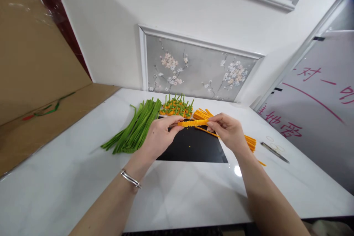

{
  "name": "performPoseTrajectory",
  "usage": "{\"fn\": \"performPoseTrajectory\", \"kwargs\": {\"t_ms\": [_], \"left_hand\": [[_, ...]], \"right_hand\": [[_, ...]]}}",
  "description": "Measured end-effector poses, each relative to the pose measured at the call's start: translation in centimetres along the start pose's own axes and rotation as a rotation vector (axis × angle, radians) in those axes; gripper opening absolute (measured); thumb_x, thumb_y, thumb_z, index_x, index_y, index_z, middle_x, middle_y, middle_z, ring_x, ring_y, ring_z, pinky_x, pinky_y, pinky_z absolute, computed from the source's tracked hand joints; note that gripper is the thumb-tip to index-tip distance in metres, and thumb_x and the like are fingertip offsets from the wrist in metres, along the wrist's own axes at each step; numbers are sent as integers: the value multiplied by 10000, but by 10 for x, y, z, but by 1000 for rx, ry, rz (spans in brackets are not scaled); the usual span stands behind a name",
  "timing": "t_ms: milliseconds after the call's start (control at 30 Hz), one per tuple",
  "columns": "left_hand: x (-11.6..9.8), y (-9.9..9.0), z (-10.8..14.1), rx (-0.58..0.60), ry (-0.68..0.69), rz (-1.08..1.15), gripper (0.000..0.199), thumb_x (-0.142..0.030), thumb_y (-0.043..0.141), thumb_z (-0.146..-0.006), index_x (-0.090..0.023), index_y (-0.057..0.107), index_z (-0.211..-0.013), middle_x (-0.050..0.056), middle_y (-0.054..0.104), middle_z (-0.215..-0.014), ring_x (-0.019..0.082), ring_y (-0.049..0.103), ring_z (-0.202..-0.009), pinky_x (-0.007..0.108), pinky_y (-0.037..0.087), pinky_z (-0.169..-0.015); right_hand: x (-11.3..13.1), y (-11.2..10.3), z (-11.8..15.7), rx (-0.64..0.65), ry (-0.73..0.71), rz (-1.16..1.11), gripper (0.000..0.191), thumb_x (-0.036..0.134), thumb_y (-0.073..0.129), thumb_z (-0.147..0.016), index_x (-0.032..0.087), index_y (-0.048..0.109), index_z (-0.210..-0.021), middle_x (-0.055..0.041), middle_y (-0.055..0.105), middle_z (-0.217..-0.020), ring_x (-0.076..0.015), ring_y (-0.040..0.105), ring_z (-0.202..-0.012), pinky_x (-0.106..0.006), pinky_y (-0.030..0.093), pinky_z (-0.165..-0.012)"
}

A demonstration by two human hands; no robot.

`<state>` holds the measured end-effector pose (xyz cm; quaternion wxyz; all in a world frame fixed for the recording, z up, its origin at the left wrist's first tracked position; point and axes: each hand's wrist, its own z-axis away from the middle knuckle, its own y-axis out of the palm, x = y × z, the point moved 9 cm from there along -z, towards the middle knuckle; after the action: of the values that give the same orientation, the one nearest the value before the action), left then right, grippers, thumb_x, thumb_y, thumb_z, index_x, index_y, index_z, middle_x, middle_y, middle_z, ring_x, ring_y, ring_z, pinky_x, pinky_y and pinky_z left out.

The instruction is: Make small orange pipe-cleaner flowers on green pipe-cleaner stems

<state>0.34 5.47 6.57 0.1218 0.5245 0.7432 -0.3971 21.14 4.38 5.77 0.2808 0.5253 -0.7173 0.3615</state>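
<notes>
A coiled orange pipe cleaner [193, 123] stretches level between my two hands, above a black mat [190, 147]. My left hand [163, 132] pinches its left end between thumb and fingers. At the other end my right hand [225, 129] grips it with the fingertips. Behind and below my right hand lies a bundle of straight orange pipe cleaners [201, 113], partly hidden by the hand. Beside my left hand rests a thick bundle of green pipe cleaners [138, 129]. Small orange pieces with green stems [177, 107] stand clustered behind the mat.
Tweezers [274, 152] lie at the right of the white table [177, 191], near a few clear rings [273, 145]. A whiteboard [318, 99] with pink writing borders the right side. Cardboard [41, 62] stands at the left, and a wall with a floral panel [196, 66] closes the back.
</notes>
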Motion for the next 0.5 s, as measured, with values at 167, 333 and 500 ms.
{"fn": "performPoseTrajectory", "kwargs": {"t_ms": [167,333,500], "left_hand": [[-5,2,-3,65,23,-49,123,-189,651,-811,-193,718,-914,35,749,-959,184,692,-849,283,548,-757],[-7,7,-3,159,13,-79,86,-201,631,-825,-184,710,-796,5,709,-747,141,632,-666,239,486,-610],[6,11,0,156,-136,152,65,-208,678,-780,-183,701,-836,14,738,-815,163,685,-733,261,548,-673]], "right_hand": [[3,-2,0,-11,-13,16,171,375,703,-782,210,665,-765,-7,675,-599,-161,647,-555,-291,552,-554],[3,-7,0,-8,-62,82,130,345,687,-800,216,702,-801,-21,716,-691,-179,682,-633,-314,575,-616],[4,-16,0,-7,-163,175,49,284,696,-802,247,728,-804,-26,755,-849,-213,711,-781,-377,582,-781]]}}
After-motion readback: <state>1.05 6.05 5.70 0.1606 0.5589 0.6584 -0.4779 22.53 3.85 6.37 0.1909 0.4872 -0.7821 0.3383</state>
